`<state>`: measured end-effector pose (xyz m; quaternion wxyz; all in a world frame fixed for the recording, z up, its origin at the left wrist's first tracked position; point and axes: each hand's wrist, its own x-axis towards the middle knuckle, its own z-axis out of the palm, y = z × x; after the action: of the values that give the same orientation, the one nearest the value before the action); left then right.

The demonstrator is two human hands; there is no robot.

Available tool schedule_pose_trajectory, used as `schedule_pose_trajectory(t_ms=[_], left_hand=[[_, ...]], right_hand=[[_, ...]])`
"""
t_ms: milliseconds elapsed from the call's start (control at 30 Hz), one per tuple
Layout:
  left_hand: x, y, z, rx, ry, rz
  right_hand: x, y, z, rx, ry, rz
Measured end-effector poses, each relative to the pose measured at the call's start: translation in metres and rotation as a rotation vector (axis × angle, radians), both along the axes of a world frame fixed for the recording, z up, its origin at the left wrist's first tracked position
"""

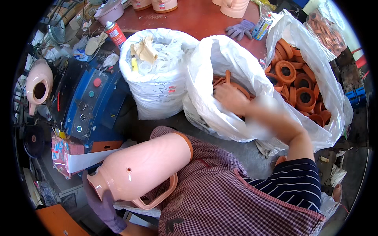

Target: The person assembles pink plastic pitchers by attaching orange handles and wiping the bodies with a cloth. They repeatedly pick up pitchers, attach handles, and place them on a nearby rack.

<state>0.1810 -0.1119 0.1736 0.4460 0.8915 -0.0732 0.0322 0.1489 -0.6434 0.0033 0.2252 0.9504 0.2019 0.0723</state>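
A pink thermos jug point(143, 167) lies tilted across my lap, with its spout end to the lower left and an orange-brown ring round its base. My left hand point(104, 208), in a purple-grey glove, is closed round the spout end. The jug's handle point(161, 196) faces my body, and a small hole shows in its side. My right hand point(231, 98) is bare and reaches into a white plastic bag point(214, 51) among orange-brown plastic parts point(240, 88). Its fingers are partly hidden there, and whether they grip a part cannot be made out.
To the right, another bag point(281, 29) holds several orange-brown rings point(285, 71). A white sack point(155, 96) of clear plastic rings stands left of centre. A blue machine point(88, 108) with buttons is at the left. On the red table point(177, 19) are spray cans point(115, 34) and a glove point(240, 29).
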Motion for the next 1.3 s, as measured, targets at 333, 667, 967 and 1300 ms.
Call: schedule_pose_trajectory(t_ms=[333,667,967,1300], left_hand=[[0.012,-0.032,-0.022,-0.281,-0.126,-0.170],[-0.003,-0.060,-0.009,-0.370,-0.203,-0.091],[-0.001,-0.101,0.036,-0.139,-0.224,-0.515],[-0.005,-0.095,0.056,-0.074,-0.301,-0.706]], right_hand=[[0.014,-0.088,0.062,1.018,-0.341,-0.373],[0.086,0.068,0.130,2.388,-0.028,0.081],[0.087,0.267,0.202,2.157,1.112,0.832],[0.161,0.248,0.173,2.223,0.451,0.302]])
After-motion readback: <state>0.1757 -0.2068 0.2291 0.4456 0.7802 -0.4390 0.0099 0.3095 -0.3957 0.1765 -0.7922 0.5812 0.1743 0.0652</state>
